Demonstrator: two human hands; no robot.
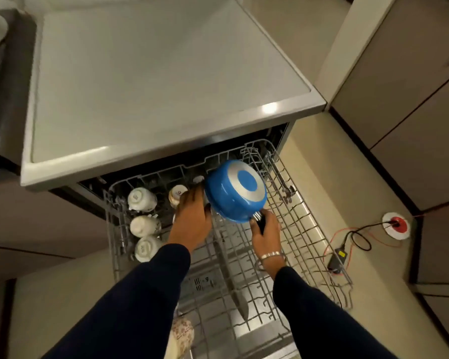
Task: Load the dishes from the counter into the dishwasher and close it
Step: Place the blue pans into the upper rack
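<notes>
right hand (266,230) grips black handle of blue saucepan (235,190) | left hand (192,216) fingers straight, steadying pan's side | pan upside down, tilted, over pulled-out upper rack (303,229) | three upturned cups (141,199) at rack's left | dishwasher top (153,81) beyond

Both arms wear dark navy long sleeves (145,294) ending at the wrists; a plain silver bangle (271,256) encircles the right wrist.

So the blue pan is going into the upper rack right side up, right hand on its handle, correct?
Not quite: the head view shows the blue pan upside down, its base facing up. The rest holds: the right hand grips its handle over the upper rack.
</notes>
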